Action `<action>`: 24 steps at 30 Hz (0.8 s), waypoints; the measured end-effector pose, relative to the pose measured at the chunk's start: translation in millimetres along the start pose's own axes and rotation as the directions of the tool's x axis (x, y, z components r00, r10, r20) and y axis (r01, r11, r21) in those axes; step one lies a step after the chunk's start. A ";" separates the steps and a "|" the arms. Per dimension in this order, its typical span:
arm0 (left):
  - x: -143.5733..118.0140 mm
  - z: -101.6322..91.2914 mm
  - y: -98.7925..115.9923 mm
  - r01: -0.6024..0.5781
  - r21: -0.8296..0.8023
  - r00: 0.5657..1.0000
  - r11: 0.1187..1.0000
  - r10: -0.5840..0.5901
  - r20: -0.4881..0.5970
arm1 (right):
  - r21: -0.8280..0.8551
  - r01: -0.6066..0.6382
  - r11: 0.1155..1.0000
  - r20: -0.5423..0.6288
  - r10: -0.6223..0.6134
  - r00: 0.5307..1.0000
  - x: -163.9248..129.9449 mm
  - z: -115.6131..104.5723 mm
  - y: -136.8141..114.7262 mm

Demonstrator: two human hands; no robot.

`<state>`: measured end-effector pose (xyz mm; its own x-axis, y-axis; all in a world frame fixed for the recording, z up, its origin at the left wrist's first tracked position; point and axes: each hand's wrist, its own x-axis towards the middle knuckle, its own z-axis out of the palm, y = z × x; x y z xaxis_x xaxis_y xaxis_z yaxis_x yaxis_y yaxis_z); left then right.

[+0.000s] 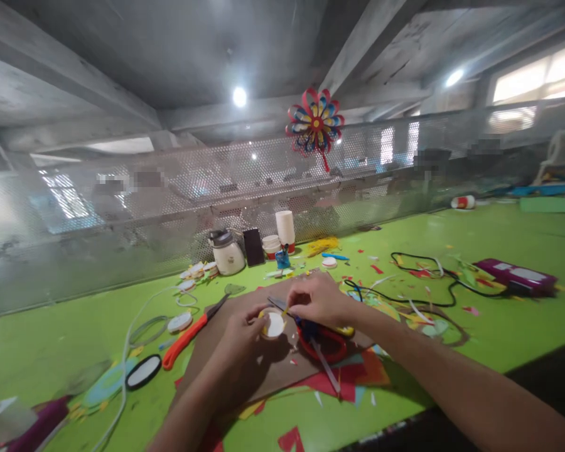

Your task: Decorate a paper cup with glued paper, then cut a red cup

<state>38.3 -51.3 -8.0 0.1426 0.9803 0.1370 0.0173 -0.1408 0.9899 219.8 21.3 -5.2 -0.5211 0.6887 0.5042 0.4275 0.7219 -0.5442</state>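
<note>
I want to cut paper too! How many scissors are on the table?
2: orange scissors left of the left hand; red scissors under the right hand. More may hide under the scraps.

No readable text, labels or numbers anywhere.

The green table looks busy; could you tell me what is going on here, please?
A person works over a brown cardboard sheet on the green table. The left hand holds a small white disc, while the right hand pinches something small and yellow at its edge. Red-handled scissors lie beneath the right hand, amid paper scraps.
</note>
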 end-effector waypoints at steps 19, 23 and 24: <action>11.5 2.7 -17.5 0.214 -0.200 0.977 0.956 -0.207 0.056 | -0.017 -0.108 0.994 0.128 0.109 0.986 1.8 -0.8 0.9; 11.6 5.6 -9.3 0.268 -0.172 0.963 0.948 -0.265 0.038 | 0.101 -0.167 0.981 0.165 0.149 0.975 1.6 0.1 -0.3; 11.4 6.2 -7.1 0.272 -0.164 0.962 0.948 -0.270 0.035 | 0.148 -0.190 0.971 0.180 0.162 0.970 1.4 0.5 -0.7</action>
<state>45.9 -40.0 -13.7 0.1673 0.9763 -0.1370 -0.1074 0.1561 0.9819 218.4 21.7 -4.5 -0.5691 0.7731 0.2799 0.4047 0.5597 -0.7232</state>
